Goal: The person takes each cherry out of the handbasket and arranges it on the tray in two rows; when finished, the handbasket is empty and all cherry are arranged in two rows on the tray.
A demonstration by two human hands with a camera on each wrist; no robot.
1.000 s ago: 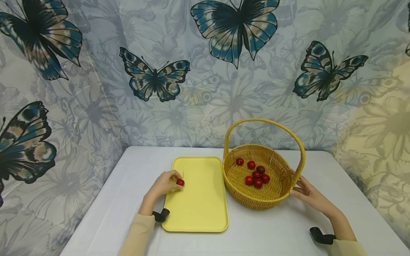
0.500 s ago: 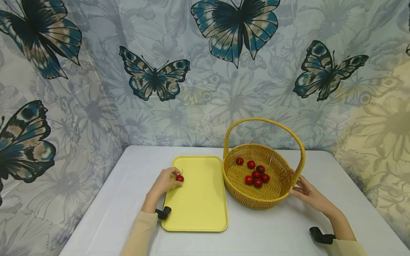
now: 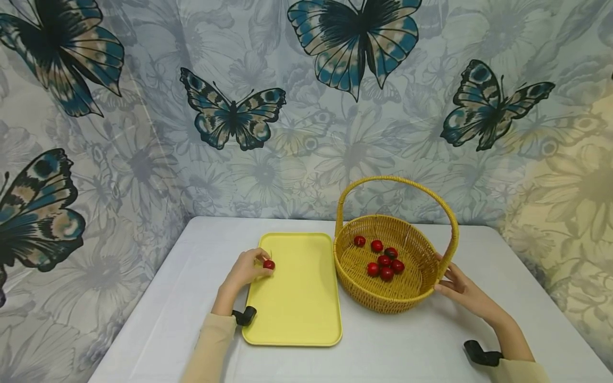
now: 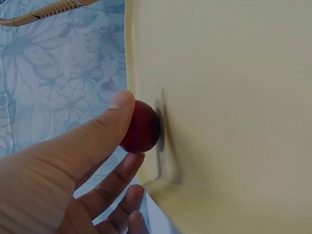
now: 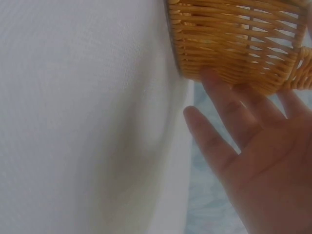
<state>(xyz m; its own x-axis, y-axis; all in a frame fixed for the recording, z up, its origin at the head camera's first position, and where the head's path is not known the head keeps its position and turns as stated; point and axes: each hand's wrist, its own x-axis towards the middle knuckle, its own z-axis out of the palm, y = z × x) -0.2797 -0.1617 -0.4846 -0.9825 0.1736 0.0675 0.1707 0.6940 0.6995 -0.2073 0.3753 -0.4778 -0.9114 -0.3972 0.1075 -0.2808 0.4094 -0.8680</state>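
My left hand (image 3: 248, 270) pinches a dark red cherry (image 3: 269, 264) between thumb and fingers over the left part of a yellow tray (image 3: 299, 308). The cherry's thin stem points up. In the left wrist view the cherry (image 4: 141, 127) is right at the tray's surface, beside its shadow. To the right stands a woven basket (image 3: 369, 303) with a tall arched handle (image 3: 398, 180). Several red cherries (image 3: 384, 260) lie inside it. My right hand (image 3: 466, 292) rests against the basket's right side near the handle's foot; the right wrist view shows its fingers (image 5: 229, 105) extended along the wicker.
A white cloth covers the table (image 3: 397, 351). Behind it hangs a curtain (image 3: 306, 175) printed with flowers and large butterflies. The tray's right edge lies close beside the basket. Each wrist wears a black camera mount (image 3: 245, 316).
My left hand has moved slightly away from me over the tray, still pinching the cherry. The right hand and the basket have stayed in place.
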